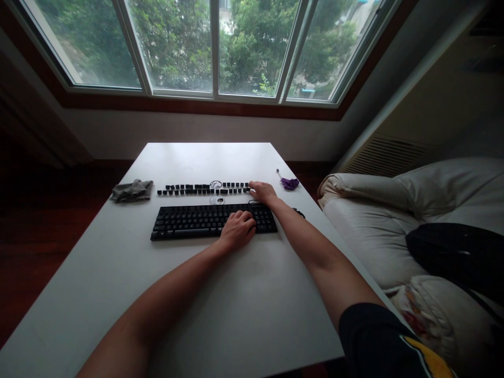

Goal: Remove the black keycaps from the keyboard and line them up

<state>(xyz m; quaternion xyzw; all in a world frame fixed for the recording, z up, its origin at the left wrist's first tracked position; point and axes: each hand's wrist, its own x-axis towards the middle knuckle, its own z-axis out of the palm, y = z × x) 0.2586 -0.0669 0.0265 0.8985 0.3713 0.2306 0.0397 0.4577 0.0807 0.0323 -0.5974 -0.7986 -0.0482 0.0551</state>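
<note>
A black keyboard (189, 220) lies across the white table. My left hand (237, 230) rests on its right part, fingers curled down over the keys; whatever they may hold is hidden beneath them. Beyond the keyboard, loose black keycaps (189, 191) stand in two rows. My right hand (263, 192) reaches past the keyboard's far right corner to the right end of these rows. Its thumb and fingers are pinched together at a small dark keycap (248, 189). Two small clear round dishes are near the rows, one dish (217, 200) between keycaps and keyboard, another (216, 185) amid the back row.
A crumpled grey cloth (132, 190) lies at the table's left edge. Near the right edge are a purple cloth-like item (290, 184) and a thin stick with a dark tip (277, 172). A pale sofa (366, 236) with a black bag (457, 257) stands to the right.
</note>
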